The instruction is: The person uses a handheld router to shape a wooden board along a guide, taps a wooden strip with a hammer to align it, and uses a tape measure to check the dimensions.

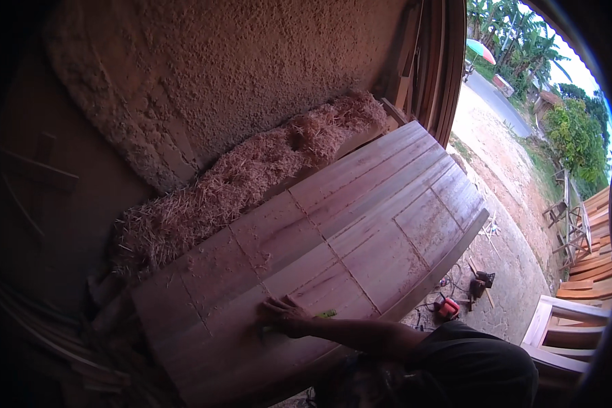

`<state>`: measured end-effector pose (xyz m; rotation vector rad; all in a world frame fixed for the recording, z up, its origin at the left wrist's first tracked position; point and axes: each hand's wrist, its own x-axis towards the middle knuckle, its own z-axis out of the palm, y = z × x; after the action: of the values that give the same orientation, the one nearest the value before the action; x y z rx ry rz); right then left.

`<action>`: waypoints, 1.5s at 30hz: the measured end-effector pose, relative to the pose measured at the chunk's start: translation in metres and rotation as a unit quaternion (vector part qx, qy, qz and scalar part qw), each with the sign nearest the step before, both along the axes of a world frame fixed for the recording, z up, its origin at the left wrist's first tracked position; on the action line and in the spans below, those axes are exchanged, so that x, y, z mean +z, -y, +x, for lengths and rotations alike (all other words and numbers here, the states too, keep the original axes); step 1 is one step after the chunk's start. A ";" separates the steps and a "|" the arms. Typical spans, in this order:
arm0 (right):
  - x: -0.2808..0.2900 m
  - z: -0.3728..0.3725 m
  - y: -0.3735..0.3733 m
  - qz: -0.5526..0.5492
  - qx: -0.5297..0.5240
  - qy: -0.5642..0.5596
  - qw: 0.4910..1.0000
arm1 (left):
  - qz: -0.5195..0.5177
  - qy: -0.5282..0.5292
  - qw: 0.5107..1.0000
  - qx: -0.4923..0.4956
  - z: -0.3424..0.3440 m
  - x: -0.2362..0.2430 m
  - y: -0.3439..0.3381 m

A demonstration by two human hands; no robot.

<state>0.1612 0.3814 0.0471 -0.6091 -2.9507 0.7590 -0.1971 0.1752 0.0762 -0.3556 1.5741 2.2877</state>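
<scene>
My right hand point(287, 317) lies on the large panel of pale and reddish wood point(319, 251), fingers spread; a dark patch shows under its near side. The bare forearm comes in from the lower right, out of a dark sleeve. Just beyond the wrist a small green object point(326, 314) rests on the panel, partly hidden by the arm; its kind I cannot make out. Thin grooves or joint lines cross the panel, with scattered wood dust and bits along them. My left hand is not seen.
Curly wood shavings point(251, 173) are heaped along the panel's far edge, against a rough wall point(238, 75). A red power tool point(447, 309) and a dark tool point(482, 282) lie with cords on the floor. Boards point(435, 68) lean upright behind; a wooden frame point(557, 330) stands right.
</scene>
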 end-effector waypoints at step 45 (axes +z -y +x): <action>0.160 0.035 0.058 -0.221 -0.142 -0.222 0.939 | 0.263 0.023 0.963 -0.063 0.130 0.060 -0.087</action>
<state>0.1965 0.3230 0.2066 -0.7427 -2.2306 1.3280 -0.0671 0.2623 0.1366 -0.1615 0.8817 2.4575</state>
